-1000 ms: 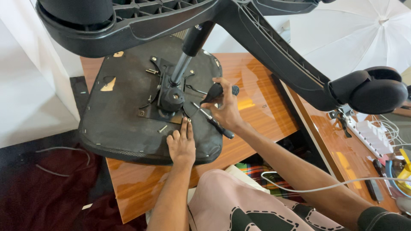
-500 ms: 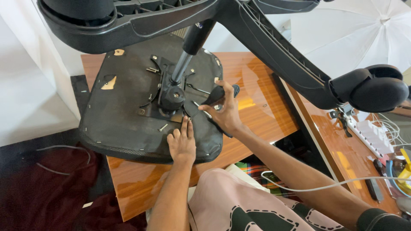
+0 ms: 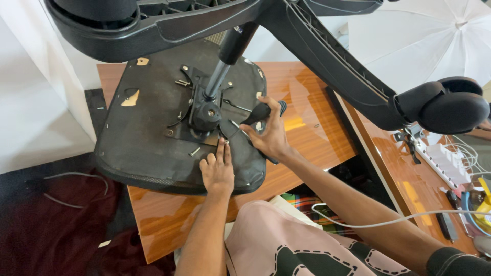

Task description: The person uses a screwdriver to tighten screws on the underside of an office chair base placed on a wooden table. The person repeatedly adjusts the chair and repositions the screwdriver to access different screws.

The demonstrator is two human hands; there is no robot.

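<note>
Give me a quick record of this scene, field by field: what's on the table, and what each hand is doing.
surface: glossy wooden table
main object: upturned black office chair seat, lying flat on the table
mechanism: black metal plate with gas cylinder at the seat's centre
left hand: flat on the seat, fingers pointing at the plate
right hand: gripping a black-handled screwdriver
overhead: black chair base with caster wheel

Your left hand (image 3: 217, 171): bare, no ring or watch; forearm uncovered. Your right hand (image 3: 271, 137): bare; forearm uncovered up to a dark sleeve cuff (image 3: 455, 260). Your lap: pale pink garment (image 3: 286, 245) with black patches edged in dashed stitch-like lines.
</note>
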